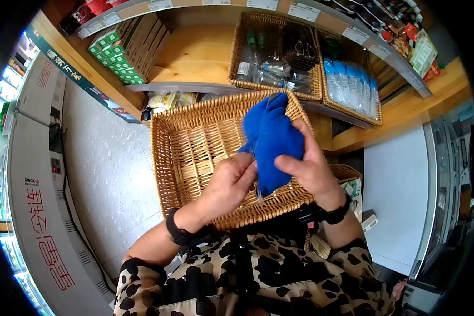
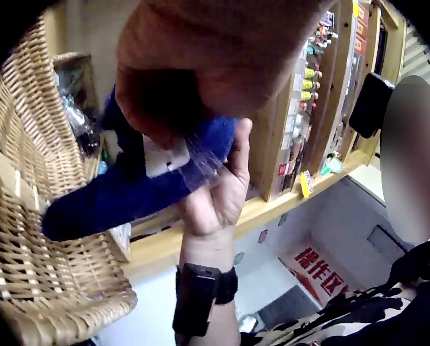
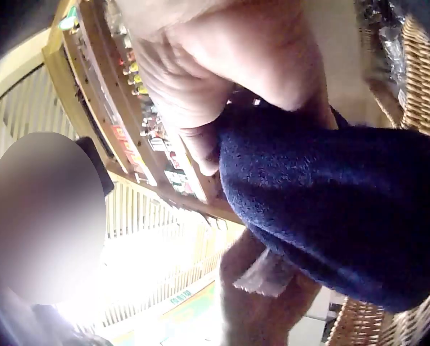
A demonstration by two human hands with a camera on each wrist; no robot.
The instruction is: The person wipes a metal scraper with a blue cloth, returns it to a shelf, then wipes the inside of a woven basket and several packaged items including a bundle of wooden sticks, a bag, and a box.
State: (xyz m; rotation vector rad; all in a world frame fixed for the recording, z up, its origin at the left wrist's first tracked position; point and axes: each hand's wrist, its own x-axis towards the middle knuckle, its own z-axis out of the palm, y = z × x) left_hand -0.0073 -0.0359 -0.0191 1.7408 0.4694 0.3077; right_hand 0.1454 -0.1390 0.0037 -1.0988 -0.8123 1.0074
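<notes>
A bundle of blue plush cloth point(image 1: 274, 142) is held up in front of the body, over a wicker basket point(image 1: 166, 174). My left hand point(image 1: 229, 181) pinches its near left edge, where a strip of clear plastic point(image 2: 204, 160) shows. Beside that plastic, a white tag point(image 2: 164, 157) lies against the cloth in the left wrist view. My right hand point(image 1: 312, 166) grips the bundle from the right, thumb on top and the other fingers largely hidden behind it. The right wrist view shows the cloth's fuzzy, rounded side hanging below the right hand point(image 3: 244, 65).
Ahead, a wooden shelf point(image 1: 195, 50) bears stacked green-and-white boxes point(image 1: 126, 50), a basket of dark packaged goods point(image 1: 274, 52) and a basket of blue-capped packs point(image 1: 350, 84). A long white freezer point(image 1: 39, 210) runs along the left. Pale floor tiles point(image 1: 108, 131) lie between.
</notes>
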